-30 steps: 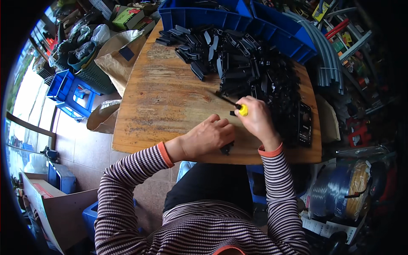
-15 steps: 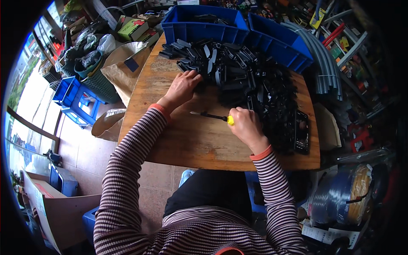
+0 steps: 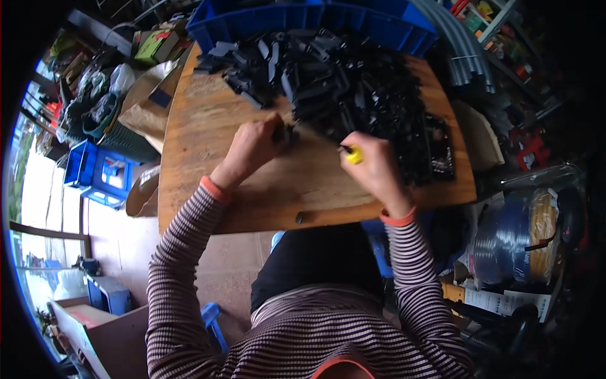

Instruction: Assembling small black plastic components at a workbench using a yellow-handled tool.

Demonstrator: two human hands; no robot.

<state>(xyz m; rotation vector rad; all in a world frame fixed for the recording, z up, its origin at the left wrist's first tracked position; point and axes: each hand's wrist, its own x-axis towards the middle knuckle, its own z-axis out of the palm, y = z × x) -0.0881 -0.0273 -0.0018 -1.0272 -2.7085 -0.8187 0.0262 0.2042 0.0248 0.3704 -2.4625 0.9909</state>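
Observation:
My left hand (image 3: 251,150) rests on the wooden table (image 3: 208,170) and grips a small black plastic part (image 3: 285,134) at the near edge of a big heap of black plastic parts (image 3: 353,88). My right hand (image 3: 375,169) is closed around a screwdriver with a yellow handle (image 3: 353,155); its dark shaft points left toward the part. The shaft's tip is hard to make out against the heap. Both forearms wear striped sleeves with orange cuffs.
Blue plastic bins (image 3: 303,19) stand at the table's far edge behind the heap. A small black piece (image 3: 299,218) lies near the front edge. Grey pipes (image 3: 461,44) lean at the right, blue crates (image 3: 95,174) sit on the floor at the left, a wire coil (image 3: 517,234) at the right.
My left hand went from the front edge out to the heap and came back holding a black part. My right hand kept the screwdriver and shifted slightly.

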